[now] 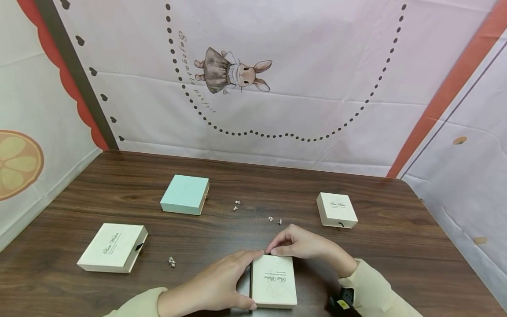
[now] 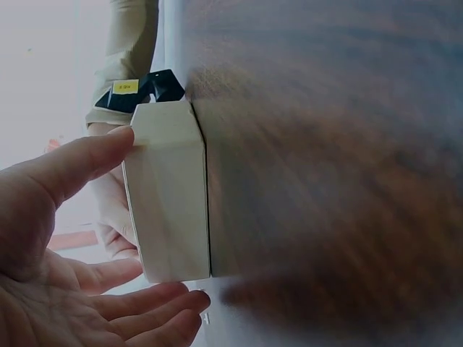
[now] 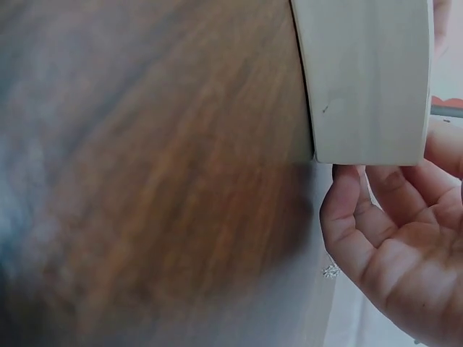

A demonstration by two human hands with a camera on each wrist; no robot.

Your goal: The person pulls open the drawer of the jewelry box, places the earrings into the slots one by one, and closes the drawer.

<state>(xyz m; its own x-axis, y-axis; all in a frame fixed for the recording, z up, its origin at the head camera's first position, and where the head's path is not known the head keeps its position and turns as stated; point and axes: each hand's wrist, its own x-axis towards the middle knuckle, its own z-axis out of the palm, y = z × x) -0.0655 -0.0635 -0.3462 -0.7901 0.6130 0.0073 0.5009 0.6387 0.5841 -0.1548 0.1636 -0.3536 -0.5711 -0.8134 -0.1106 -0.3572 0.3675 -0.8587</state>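
I see a dark brown wood-grain worktop (image 1: 356, 185). The box between my hands (image 1: 274, 281) is cream with fine dark script on its lid. The box at far left (image 1: 112, 247) and the small box at right (image 1: 336, 209) are the same cream with dark script. The box at centre-left (image 1: 185, 194) is plain pale mint. The small studs (image 1: 236, 205) read silver. My sleeves (image 1: 376, 288) are pale beige. The backdrop (image 1: 301, 66) is pinkish-white with a black dotted curve, a brown-dressed rabbit print (image 1: 233, 72), red scalloped edging and an orange slice motif (image 1: 17, 163).

Front box (image 1: 274, 281) between hands (three boxes behind).
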